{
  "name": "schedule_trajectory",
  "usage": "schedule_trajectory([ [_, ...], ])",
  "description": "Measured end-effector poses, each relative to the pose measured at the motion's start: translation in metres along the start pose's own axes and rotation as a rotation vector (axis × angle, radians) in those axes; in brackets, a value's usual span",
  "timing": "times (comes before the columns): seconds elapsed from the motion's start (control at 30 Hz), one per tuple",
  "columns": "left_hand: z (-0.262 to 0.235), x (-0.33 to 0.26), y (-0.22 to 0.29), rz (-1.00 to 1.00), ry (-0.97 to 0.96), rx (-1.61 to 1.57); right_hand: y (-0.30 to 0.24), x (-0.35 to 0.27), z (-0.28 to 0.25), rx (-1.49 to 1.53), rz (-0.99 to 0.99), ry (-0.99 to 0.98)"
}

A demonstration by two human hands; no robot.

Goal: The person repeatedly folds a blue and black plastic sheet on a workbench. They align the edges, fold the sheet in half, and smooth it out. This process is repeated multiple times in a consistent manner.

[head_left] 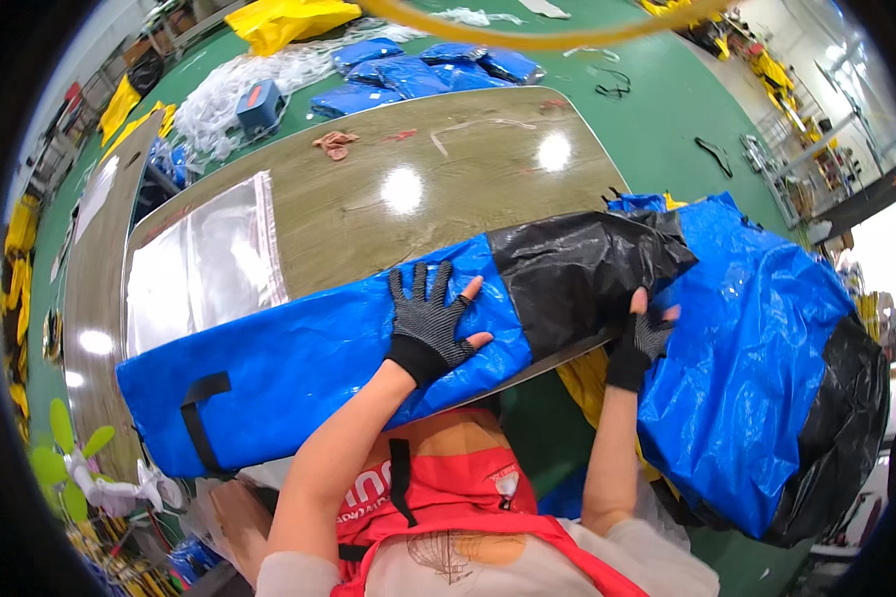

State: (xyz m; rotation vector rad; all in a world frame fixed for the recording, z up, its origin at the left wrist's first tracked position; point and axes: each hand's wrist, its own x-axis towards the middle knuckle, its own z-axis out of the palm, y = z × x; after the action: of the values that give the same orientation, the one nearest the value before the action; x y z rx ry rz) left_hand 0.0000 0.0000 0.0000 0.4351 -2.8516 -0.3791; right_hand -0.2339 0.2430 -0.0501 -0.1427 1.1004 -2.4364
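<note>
1. Workpiece: the folded blue sheet (269, 368) lies slantwise along the front of the worktop (338, 199). Its black end section (558, 284) is at the right; a black strap (194, 423) lies near its left end.
2. Left hand (432, 320): palm down, fingers spread, on the blue part just beside the black section.
3. Right hand (645, 341): at the near side of the black end, thumb and one fingertip apart. From where I stand, I cannot tell whether it grips any material.
4. Step in hand (judged): flattening and lining up the folded layers.
5. Next move (judged): calls for a steady left palm while the creased black end is drawn straight.
6. Edges: the sheet covers most of the worktop's front edge. At the right, a blue-and-black pile (727, 348) crowds the black end and could snag it.
7. Open room: the worktop's middle and far right lie bare. Clear plastic bags (204, 264) limit the left rear; blue packs (408, 78) lie beyond the far edge.
</note>
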Motion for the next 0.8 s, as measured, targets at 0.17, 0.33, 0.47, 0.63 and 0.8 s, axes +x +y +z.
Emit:
schedule_trajectory([
  [0.17,-0.016,0.005,-0.053,0.044,0.093,0.139,0.058,-0.032,0.134,-0.546,-0.307,0.27],
  [0.33,0.012,-0.029,-0.03,0.086,0.066,-0.153,0.047,-0.142,0.246,-1.357,-0.928,-0.817],
  [0.47,0.021,-0.128,-0.192,-0.086,-0.215,0.061,0.1,-0.153,0.258,-1.606,-0.903,-1.15],
  [0.63,-0.149,-0.28,-0.269,-0.278,-0.035,0.421,0.12,-0.152,0.247,-1.841,-0.943,-1.211],
  [0.8,-0.131,-0.441,-0.297,-1.305,0.59,0.082,0.115,-0.175,0.327,-1.593,-0.72,-1.671],
])
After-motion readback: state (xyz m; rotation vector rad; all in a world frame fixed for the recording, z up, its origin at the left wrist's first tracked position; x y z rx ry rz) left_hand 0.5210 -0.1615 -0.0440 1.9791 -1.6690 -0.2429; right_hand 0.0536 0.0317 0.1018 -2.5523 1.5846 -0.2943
